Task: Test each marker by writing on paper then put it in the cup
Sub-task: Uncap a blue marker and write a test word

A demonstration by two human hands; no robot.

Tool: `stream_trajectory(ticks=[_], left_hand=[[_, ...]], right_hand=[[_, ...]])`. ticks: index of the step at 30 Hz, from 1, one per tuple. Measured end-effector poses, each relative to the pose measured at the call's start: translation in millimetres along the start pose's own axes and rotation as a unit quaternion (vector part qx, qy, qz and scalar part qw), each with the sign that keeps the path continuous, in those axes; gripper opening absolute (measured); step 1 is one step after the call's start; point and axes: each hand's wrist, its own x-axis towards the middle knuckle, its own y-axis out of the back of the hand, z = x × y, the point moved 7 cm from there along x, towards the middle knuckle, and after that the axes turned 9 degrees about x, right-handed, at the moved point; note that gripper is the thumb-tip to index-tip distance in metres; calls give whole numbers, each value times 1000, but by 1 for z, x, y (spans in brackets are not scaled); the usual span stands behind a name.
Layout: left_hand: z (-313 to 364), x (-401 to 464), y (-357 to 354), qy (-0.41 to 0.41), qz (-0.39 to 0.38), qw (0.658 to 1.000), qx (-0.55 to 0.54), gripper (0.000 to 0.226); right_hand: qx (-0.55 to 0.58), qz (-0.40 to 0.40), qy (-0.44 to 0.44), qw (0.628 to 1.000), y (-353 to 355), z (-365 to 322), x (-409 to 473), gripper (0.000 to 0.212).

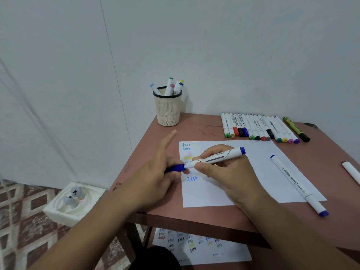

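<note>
Brown table (204, 131) set against a pale wall, its top holding everything I work with. White paper (263, 172) lies flat near the front edge, "test" written down its left margin in blue and yellow. Both my forearms come in from below and meet over that margin. My right hand (226, 168) grips a white marker (216, 158) by the barrel, blue end pointing up and right, body tilted low across the sheet. My left hand (157, 172) pinches its blue cap (175, 168) at the marker's lower end, index finger stuck out straight toward the cup; cap and barrel touch, but I cannot tell whether the cap is seated. A row of markers (259, 127) lies side by side along the far edge, a yellow-and-black one just to their right. One loose blue-tipped marker (300, 185) lies diagonally across the paper's right edge. Beige mesh cup (168, 109) stands at the far left corner, several capped markers upright inside. A used sheet (200, 244) lies below the table.
</note>
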Motion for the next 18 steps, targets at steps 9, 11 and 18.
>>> stream_trajectory(ticks=[9, 11, 18], left_hand=[[16, 13, -9, -64, 1, 996, -67, 89], [18, 20, -10, -61, -10, 997, -40, 84], [-2, 60, 2, -29, -43, 997, 59, 102]], right_hand=[[16, 0, 7, 1000, 3, 1, -3, 25], [29, 7, 0, 1000, 4, 2, -1, 22], [99, 124, -28, 987, 21, -2, 6, 8]])
